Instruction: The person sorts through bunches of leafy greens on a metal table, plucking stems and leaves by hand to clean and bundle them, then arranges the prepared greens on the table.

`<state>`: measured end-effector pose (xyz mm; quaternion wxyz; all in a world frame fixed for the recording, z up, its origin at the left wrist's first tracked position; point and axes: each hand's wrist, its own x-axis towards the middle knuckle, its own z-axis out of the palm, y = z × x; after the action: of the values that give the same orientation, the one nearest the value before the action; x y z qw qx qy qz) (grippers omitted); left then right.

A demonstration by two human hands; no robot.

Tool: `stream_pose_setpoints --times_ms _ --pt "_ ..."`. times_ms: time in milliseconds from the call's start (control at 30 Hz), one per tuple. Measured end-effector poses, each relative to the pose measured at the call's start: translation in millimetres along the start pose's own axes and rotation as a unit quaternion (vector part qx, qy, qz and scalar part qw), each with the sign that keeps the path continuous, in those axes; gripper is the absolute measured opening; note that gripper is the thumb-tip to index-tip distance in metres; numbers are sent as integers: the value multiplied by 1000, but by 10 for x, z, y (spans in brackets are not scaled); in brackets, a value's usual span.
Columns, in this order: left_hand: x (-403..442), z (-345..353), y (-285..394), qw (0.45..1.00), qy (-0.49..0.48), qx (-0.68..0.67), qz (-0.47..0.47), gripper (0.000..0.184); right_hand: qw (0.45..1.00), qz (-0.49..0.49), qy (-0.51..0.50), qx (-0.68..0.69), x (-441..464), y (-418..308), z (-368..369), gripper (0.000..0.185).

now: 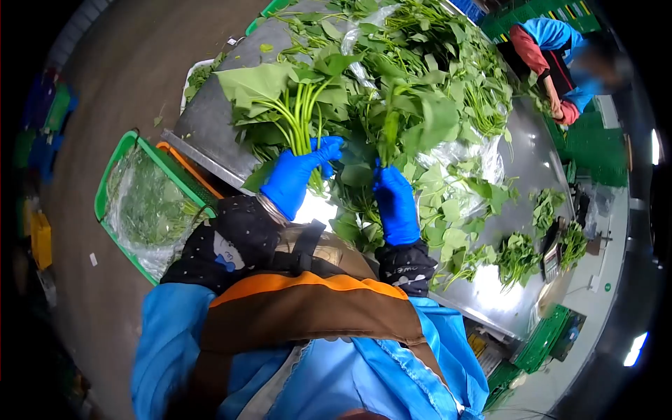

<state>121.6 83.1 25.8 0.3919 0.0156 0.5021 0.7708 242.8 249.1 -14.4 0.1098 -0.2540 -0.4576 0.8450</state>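
My left hand (294, 176), in a blue glove, is closed around the stems of a bunch of leafy greens (297, 112). The leaves fan out above the fist and the cut stem ends poke out below it. My right hand (396, 203), gloved in blue too, pinches the lower stems of a smaller sprig of leafy greens (392, 126), held upright to the right of the bunch. Behind both hands lies a large heap of the same greens (448, 42) on a metal table (224, 105). Leaves partly hide the right fingertips.
A green crate (115, 168) lined with clear plastic stands at the table's left, holding greens. Clear plastic film (483, 157) lies among the leaves. Small bunches (518, 257) and a scale (551, 260) sit at the right. A co-worker (553, 59) handles greens across the table.
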Motion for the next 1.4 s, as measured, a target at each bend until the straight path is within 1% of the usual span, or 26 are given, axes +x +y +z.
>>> stream_pose_setpoints --times_ms 33,133,167,200,233,300,367,400,433,467,500,533,600,633,733,767,867,900,1033,1133,1167,1267,1300,1333,1367,1400 --pt "19 18 -16 1000 -6 9 -3 30 1000 -3 19 20 -71 17 117 23" --pt "49 64 -58 999 -7 41 -8 29 998 33 -6 -44 -130 28 214 24" --pt "48 78 -60 998 4 60 -6 28 996 48 17 -67 -157 2 319 25" --pt "53 88 -55 997 16 78 -2 27 995 48 5 -92 -154 41 315 26" --pt "79 65 -95 997 27 67 2 22 992 48 -9 -118 -144 84 309 26" --pt "116 33 -113 998 29 64 -3 20 986 52 -25 -159 -144 151 317 27" --pt "105 52 -97 998 53 31 -1 18 980 29 -17 -194 -128 138 317 28" --pt "101 49 -69 996 62 64 -4 18 977 17 -13 -212 -114 119 311 28" --pt "102 43 -37 993 70 96 -6 17 976 -23 23 -216 -99 -40 359 30" --pt "115 42 -15 989 79 128 -7 17 977 -68 29 -200 -48 -81 271 31" --pt "150 37 -38 984 92 151 -12 19 966 -61 38 -248 -26 -74 243 31" --pt "170 55 -53 985 79 152 0 23 953 -53 48 -295 -17 -115 286 31" --pt "175 115 -118 987 54 152 12 30 956 -26 43 -289 -41 -149 436 31" --pt "168 134 -161 989 42 143 1 29 970 -42 19 -237 11 -78 429 30" --pt "196 125 -195 977 49 203 -30 22 973 -38 55 -221 129 -50 390 28" --pt "228 81 -256 979 41 200 -12 19 987 -13 76 -143 89 -129 490 23" --pt "191 78 -193 986 37 163 -13 20 991 80 77 -74 136 -107 407 19" --pt "169 93 -158 985 32 170 -18 21 992 74 42 -94 90 -130 400 18" --pt "162 10 -279 977 -4 199 -78 23 993 74 56 -78 73 -107 433 19" --pt "182 -76 -340 981 29 170 -85 22 963 18 34 -265 48 -33 405 23" --pt "165 -73 -342 984 30 156 -77 21 960 -10 32 -279 -9 -38 469 25" --pt "111 -27 -296 974 49 198 -97 18 943 -46 -15 -328 17 6 293 22" --pt "117 -26 -292 975 63 193 -95 18 885 -41 7 -463 -20 -172 223 19" --pt "125 -50 -299 979 62 176 -79 18 910 -24 39 -412 -84 -349 227 17" --pt "143 -97 -310 984 61 158 -61 19 954 -86 83 -276 -118 -419 168 13" --pt "157 -134 -311 988 63 136 -41 19 986 -114 80 -94 -100 -453 -29 16"
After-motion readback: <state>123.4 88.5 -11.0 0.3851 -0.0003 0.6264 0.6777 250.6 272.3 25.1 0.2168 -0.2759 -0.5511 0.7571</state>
